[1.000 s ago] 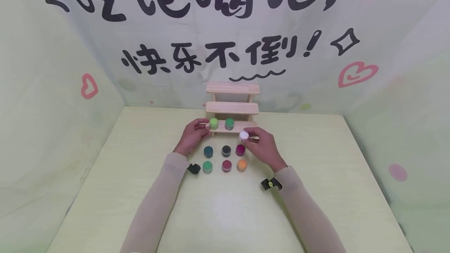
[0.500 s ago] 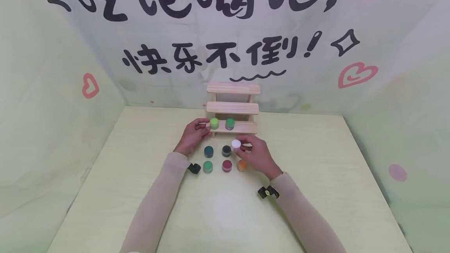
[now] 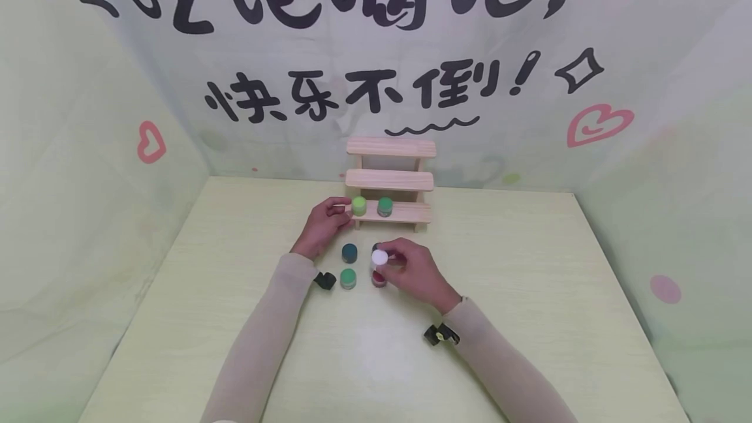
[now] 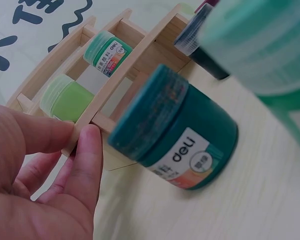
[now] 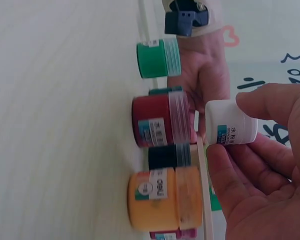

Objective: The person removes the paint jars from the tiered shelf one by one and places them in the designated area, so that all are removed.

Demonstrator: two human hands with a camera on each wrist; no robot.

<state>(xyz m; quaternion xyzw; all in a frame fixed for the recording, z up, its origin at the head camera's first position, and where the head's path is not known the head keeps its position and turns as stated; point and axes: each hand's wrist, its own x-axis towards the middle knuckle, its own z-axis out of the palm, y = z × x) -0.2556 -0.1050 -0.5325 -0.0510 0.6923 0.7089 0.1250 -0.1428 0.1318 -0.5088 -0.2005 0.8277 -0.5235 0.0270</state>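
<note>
Pinching the white jar [image 5: 231,115] is our right grip [image 3: 416,271]; our left grip [image 3: 322,226] holds the shelf [image 3: 409,211]. Dodging the red jar [image 5: 157,111] probably matters next.

Long pale-beige sleeves [image 3: 266,338]; small black wrist cameras [image 3: 325,281], right one marked yellow-green.

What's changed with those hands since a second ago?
The right hand, still holding the white jar, has moved left and back from the wooden stand, now hiding the orange jar from the head view. Nothing was grabbed or released. The left hand still pinches the stand's lowest step, where the light green jar and green jar stayed put.
</note>
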